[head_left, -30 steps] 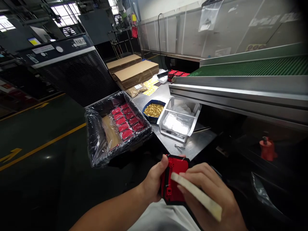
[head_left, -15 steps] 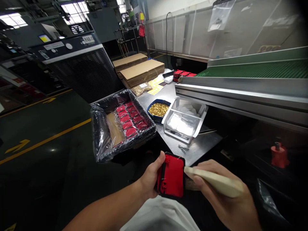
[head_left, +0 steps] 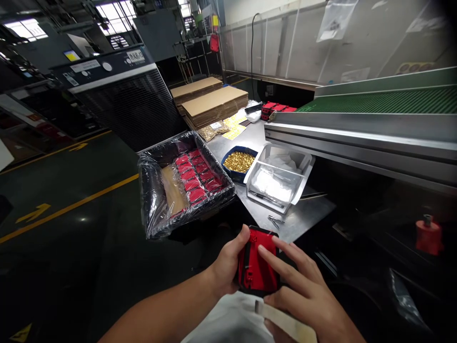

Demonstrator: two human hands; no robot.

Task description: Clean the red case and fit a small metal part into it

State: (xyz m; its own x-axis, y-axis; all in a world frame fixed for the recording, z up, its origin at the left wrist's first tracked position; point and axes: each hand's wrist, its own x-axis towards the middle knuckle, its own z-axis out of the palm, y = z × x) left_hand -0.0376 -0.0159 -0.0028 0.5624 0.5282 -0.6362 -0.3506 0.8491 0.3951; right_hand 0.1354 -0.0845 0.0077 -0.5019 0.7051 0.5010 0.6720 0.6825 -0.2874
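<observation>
My left hand (head_left: pixel 226 262) is closed around the left side of a red plastic part with a black rim (head_left: pixel 262 262), its thumb at the top left corner. Small red hinge-like bits show along the part's left side. My right hand (head_left: pixel 307 290) has its index and middle fingers stretched over the red face, touching or very close to it. Low in that same hand, by the thumb, is a pale flat stick-like tool (head_left: pixel 285 321), its narrow end pointing left below the part. The tool's far end is partly out of frame.
A black bin lined with clear plastic (head_left: pixel 153 209) holds wrapped red parts (head_left: pixel 196 194). On the metal table (head_left: pixel 303 219) are a blue tray of brass-coloured pieces (head_left: pixel 239 162), a white bin (head_left: pixel 303 181) and small metal pins (head_left: pixel 275 221). A green conveyor (head_left: pixel 392 102) stands at right.
My right hand has turned and moved left over the red part. The tool's tip has left the part's right edge and swung down below it. My left hand still holds the part.
</observation>
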